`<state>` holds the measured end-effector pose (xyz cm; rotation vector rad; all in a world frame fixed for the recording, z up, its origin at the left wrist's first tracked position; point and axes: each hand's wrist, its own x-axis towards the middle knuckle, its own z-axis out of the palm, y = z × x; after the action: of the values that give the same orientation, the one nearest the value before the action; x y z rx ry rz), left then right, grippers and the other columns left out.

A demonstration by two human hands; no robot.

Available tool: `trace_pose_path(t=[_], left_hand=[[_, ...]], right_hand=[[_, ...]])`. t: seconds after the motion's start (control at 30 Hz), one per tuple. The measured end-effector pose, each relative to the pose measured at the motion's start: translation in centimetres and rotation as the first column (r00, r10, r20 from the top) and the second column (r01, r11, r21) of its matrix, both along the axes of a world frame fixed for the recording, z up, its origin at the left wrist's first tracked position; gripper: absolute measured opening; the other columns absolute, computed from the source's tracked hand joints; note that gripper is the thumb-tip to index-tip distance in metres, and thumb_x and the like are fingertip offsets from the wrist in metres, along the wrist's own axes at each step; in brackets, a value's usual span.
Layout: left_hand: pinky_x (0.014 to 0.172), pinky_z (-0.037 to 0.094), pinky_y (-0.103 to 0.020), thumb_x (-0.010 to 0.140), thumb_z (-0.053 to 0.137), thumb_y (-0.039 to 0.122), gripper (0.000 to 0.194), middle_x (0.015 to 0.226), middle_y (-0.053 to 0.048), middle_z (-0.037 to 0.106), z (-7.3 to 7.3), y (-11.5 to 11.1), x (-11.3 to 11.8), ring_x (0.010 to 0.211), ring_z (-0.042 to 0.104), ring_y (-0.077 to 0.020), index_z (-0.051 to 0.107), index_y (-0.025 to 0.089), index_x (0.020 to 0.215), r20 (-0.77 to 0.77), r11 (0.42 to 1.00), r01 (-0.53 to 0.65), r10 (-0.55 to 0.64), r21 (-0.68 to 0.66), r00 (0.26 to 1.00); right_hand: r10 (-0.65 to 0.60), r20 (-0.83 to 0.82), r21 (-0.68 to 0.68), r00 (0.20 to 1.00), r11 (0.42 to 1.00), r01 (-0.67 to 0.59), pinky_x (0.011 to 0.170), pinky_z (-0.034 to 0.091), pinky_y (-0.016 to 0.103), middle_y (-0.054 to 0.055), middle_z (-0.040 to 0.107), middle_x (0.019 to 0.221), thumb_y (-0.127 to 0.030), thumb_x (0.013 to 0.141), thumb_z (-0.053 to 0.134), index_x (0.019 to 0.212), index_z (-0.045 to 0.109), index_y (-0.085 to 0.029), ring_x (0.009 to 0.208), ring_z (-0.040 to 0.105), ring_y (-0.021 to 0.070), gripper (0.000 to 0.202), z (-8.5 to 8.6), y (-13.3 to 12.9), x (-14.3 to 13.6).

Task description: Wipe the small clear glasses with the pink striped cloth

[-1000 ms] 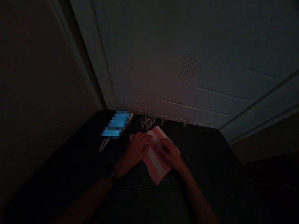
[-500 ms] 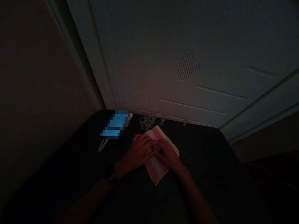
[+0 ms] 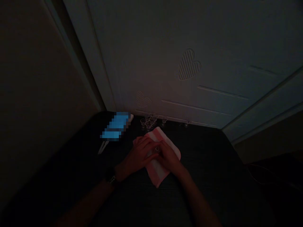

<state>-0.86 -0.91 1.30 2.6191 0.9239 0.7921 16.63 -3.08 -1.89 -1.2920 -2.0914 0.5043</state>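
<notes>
The light is dim, and details between the fingers are hard to see. My left hand [image 3: 139, 153], with a dark watch at the wrist, lies over a pink-and-white striped cloth [image 3: 156, 181]. Its thumb and fingers close around a small clear glass [image 3: 157, 149] from the left. My right hand [image 3: 168, 155] grips the same glass from the right, with fingers bent around it. Most of the glass is hidden by the hands, and only a round end shows. The cloth spreads flat on the dark table beneath both hands.
Several small stemmed glasses [image 3: 148, 122] stand clustered behind the cloth. One glass [image 3: 163, 121] is apart from them, and another [image 3: 187, 123] is farther right, by the white panel [image 3: 146, 72]. A lit phone [image 3: 115, 126] with a pale loop leans on the dark table [image 3: 94, 157] at left.
Both hands stay closed around the small glass over the cloth, with only slight finger movement. The whole view has shifted a little.
</notes>
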Motion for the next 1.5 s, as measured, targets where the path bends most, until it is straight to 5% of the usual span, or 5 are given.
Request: trace_pose_path(t=[0.27,0.67,0.87,1.27,1.5], left_hand=[[0.092,0.03,-0.038,0.088,0.044,0.027,0.029,0.107,-0.004,0.057,0.2,-0.1,0.1,0.104,0.045,-0.0208,0.053,0.025,0.115,0.007,1.0,0.018,-0.018,0.012,1.0],[0.086,0.033,-0.039,0.085,0.048,0.033,0.021,0.099,-0.005,0.058,-0.1,1.3,-0.8,0.096,0.046,-0.0215,0.055,0.019,0.099,0.033,0.985,-0.146,0.143,0.09,0.989],[0.083,0.035,-0.038,0.087,0.043,0.032,0.02,0.096,-0.004,0.059,0.1,1.6,-0.8,0.092,0.05,-0.0207,0.054,0.019,0.096,0.028,0.979,-0.203,0.202,0.008,0.979],[0.089,0.043,-0.033,0.081,0.051,0.027,0.035,0.113,-0.004,0.056,-1.2,1.7,-0.4,0.102,0.054,-0.019,0.046,0.022,0.115,0.091,0.973,-0.14,0.158,-0.183,0.983],[0.085,0.045,-0.03,0.08,0.055,0.033,0.029,0.107,-0.003,0.059,-1.3,1.2,0.2,0.097,0.056,-0.0177,0.052,0.023,0.107,0.189,0.958,-0.056,0.112,-0.28,0.976]], right_hand=[[0.039,-0.082,-0.036,0.996,0.998,-0.042,0.081,0.041,0.033,0.004,0.051,0.098,-0.02,0.08,0.055,0.103,0.047,-0.019,0.091,0.049,0.0174,0.024,0.2,-0.1,-0.2],[-0.047,0.042,-0.004,0.998,0.999,0.047,0.083,0.04,0.033,0.005,0.05,0.102,-0.019,0.075,0.06,0.1,0.05,-0.021,0.096,0.048,0.0193,0.027,1.3,0.0,1.1],[-0.154,0.165,-0.001,0.974,0.988,0.157,0.078,0.038,0.034,0.004,0.053,0.095,-0.027,0.075,0.063,0.091,0.055,-0.02,0.091,0.05,0.0198,0.019,1.1,0.1,1.3],[-0.157,0.243,0.075,0.957,0.987,0.143,0.075,0.037,0.032,0.003,0.056,0.086,-0.023,0.081,0.056,0.081,0.054,-0.02,0.084,0.052,0.0182,0.004,0.8,0.2,0.8],[-0.157,0.227,0.083,0.961,0.986,0.141,0.074,0.037,0.031,0.004,0.055,0.088,-0.02,0.082,0.054,0.086,0.053,-0.019,0.084,0.051,0.0179,0.004,1.0,0.0,0.8]])
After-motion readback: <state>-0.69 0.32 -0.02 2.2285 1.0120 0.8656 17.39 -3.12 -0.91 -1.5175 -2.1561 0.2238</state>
